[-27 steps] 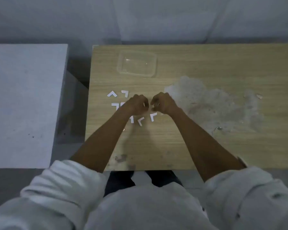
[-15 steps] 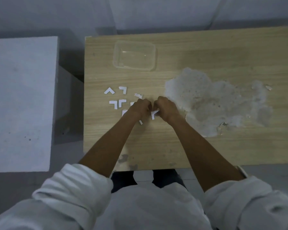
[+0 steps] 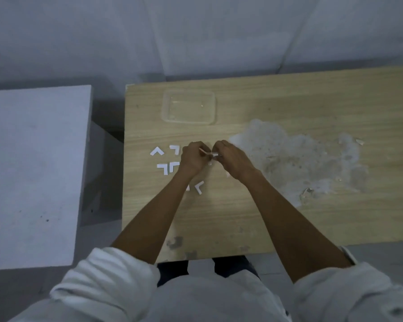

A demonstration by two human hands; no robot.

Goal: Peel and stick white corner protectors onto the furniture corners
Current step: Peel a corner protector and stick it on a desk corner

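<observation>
Several white L-shaped corner protectors lie on the wooden table (image 3: 289, 224). One (image 3: 157, 151) sits far left, another (image 3: 163, 168) below it, and one (image 3: 199, 187) lies near my left forearm. My left hand (image 3: 192, 159) and my right hand (image 3: 228, 159) meet above the table. Both pinch one small white corner protector (image 3: 211, 155) between their fingertips. A thin strip stretches from it toward my left fingers.
A clear plastic tray (image 3: 188, 107) rests near the table's far left corner. A large pale worn patch (image 3: 300, 159) spreads right of my hands. A grey-white block (image 3: 33, 173) stands left of the table across a gap.
My hands have lifted slightly from the table and drawn a little apart, with the protector now held between them. Another protector near my left forearm has come into view.
</observation>
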